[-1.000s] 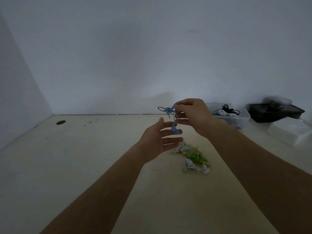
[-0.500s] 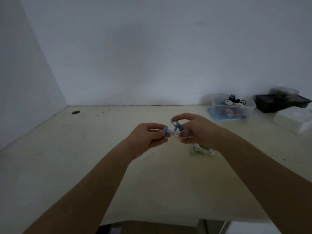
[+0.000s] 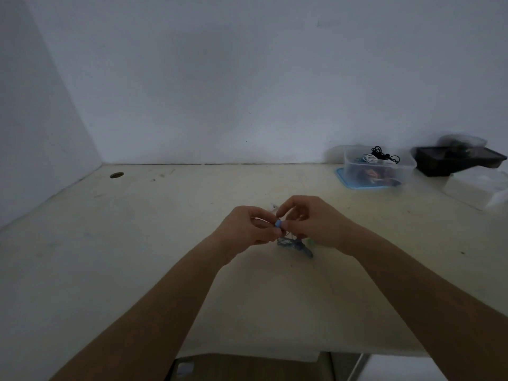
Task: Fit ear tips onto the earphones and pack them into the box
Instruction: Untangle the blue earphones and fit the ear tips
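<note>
Hands pinching a blue earbud just above a pale desk, seen from the wearer's head.

Two bare forearms reach in from the bottom edge and meet at the middle of the frame. The left hand [image 3: 247, 229] has its fingers curled, thumb and fingertips gripping the blue earbud [image 3: 278, 224]; the right hand [image 3: 310, 224] pinches the same bud from the other side with thumb and forefinger. Whether an ear tip is on it is too small to tell. The blue cable [image 3: 295, 245] hangs in a loose tangle just under the right hand, down to the desk [image 3: 165, 243]. Farther back on the right, against the wall, stands a clear plastic box [image 3: 353, 171] holding coiled earphones, beside it a black tray [image 3: 439, 163] and a white box [image 3: 467, 188]. A round hole [image 3: 116, 175] is in the desk at the far left.
</note>
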Available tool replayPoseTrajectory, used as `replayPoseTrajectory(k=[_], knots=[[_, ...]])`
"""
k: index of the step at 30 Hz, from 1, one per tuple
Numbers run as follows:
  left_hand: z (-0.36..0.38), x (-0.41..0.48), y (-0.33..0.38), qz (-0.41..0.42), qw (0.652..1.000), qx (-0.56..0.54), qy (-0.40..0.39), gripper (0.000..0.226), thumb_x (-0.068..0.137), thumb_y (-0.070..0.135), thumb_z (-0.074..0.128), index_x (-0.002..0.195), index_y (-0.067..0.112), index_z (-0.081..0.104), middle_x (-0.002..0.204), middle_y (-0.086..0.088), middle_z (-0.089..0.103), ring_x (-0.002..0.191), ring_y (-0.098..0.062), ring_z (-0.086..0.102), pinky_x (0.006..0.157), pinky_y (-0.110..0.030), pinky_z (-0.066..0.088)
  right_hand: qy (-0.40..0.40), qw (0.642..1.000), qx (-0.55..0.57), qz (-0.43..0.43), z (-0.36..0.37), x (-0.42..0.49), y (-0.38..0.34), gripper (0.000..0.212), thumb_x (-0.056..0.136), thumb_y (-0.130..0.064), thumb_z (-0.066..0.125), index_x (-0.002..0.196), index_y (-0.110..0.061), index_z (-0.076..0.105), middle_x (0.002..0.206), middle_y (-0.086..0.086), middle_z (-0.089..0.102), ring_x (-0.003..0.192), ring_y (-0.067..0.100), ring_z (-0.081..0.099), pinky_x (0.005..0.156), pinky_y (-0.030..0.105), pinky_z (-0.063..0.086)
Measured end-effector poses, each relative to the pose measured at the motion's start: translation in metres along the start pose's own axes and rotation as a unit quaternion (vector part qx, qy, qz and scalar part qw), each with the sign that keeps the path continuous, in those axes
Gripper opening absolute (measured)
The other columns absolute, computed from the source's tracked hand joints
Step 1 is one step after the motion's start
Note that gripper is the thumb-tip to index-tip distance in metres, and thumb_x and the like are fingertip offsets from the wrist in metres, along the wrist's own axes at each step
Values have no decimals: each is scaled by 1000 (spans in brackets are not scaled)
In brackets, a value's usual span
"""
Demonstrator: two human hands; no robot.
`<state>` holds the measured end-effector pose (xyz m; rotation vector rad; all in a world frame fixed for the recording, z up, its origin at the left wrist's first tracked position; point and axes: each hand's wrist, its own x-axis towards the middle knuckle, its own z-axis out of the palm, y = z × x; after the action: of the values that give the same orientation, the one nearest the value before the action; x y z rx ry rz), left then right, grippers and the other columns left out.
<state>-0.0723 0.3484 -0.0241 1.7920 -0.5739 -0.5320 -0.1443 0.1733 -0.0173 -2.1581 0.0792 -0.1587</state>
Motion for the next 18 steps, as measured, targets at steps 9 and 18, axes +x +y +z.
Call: replayPoseTrajectory(k=[9,18], knots=[[-36,5,-4,56,981,147,111,6,85,12,75,87,18,74,76,1,75,62,-7,68,59,-20,52,-4,976,213,53,-3,14,2,14,94,-1,58,91,-7,70,77,11,72,66,17,65,68,31,55],[-57,2,-7,39,917,396,29,8,81,23,79,86,28,77,84,13,73,78,-1,65,77,-21,50,-81,957,270,63,7,35,-3,19,87,5,45,83,2,63,55,8,47,43,14,32,46,22,29]])
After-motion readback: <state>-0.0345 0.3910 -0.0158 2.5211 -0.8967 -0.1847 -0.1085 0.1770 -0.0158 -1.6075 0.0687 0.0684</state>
